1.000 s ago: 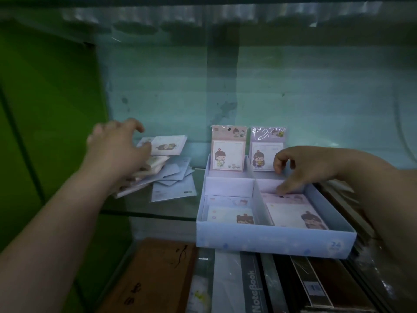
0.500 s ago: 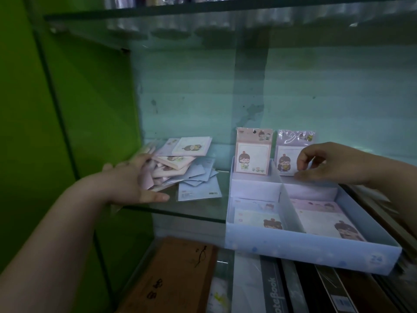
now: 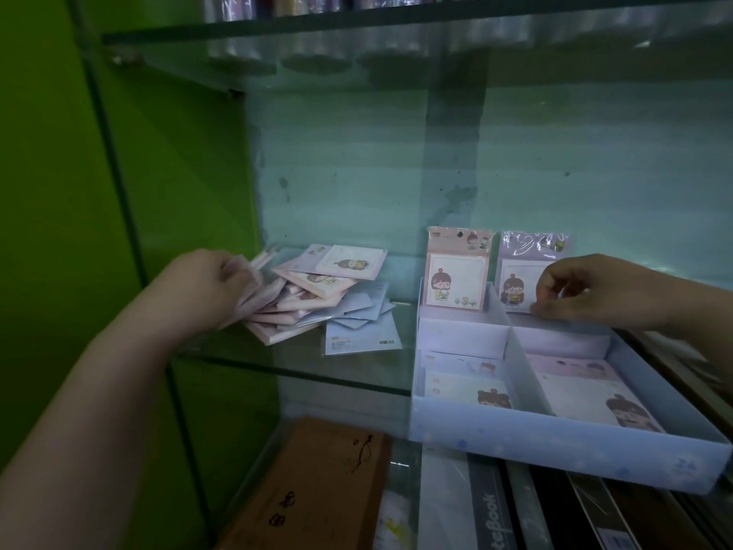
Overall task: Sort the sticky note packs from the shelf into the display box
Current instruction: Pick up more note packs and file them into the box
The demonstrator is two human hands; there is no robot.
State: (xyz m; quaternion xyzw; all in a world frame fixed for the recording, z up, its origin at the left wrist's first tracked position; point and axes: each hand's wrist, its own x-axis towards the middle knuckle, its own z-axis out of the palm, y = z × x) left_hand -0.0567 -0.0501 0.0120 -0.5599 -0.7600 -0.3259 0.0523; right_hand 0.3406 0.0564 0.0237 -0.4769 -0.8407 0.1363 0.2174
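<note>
A loose heap of sticky note packs (image 3: 317, 295), pink and pale blue, lies on the glass shelf (image 3: 277, 361). My left hand (image 3: 206, 287) is at the heap's left end, fingers closed on several pink packs. The pale blue display box (image 3: 555, 442) sits to the right, its front overhanging the shelf edge. A pink pack (image 3: 456, 271) and a purple pack (image 3: 519, 279) stand upright in its back row; more packs lie flat in its two front compartments. My right hand (image 3: 575, 287) pinches the lower right of the purple pack.
A green side wall (image 3: 99, 192) closes the left. Another glass shelf (image 3: 357, 37) runs overhead with wrapped goods on it. Below, a brown notebook (image 3: 317, 482) and dark notebooks (image 3: 496, 518) lie on the lower level.
My left hand has gone from resting flat at the front of the heap to gripping the pink packs at its left end. The right hand stays at the purple pack. The camera has tilted left.
</note>
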